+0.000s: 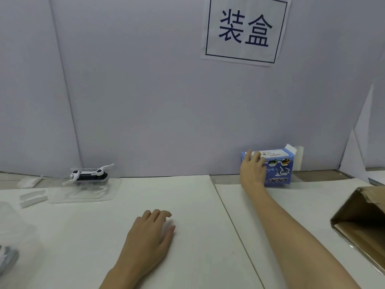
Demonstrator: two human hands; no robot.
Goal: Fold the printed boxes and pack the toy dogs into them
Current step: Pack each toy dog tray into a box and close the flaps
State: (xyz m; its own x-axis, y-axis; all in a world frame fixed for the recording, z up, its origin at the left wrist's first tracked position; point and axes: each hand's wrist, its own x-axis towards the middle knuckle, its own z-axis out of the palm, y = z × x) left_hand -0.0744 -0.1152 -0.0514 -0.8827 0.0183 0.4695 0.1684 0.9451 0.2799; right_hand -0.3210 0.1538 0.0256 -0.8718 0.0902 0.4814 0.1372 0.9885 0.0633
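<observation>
Blue box (279,172): upright by the back wall.
Right hand (252,170): fingers (257,157) curled over its top-left corner.
Left hand (153,232): fingers loosely spread, flat on surface (83,236).

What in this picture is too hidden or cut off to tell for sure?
Head view only:
- Printed box: the right hand covers its left end; its contents are unseen.
- Cardboard carton: cut by the right edge.
- Grey object: cut by the left edge, blurred.
- Toy dog: small, details unclear.
</observation>
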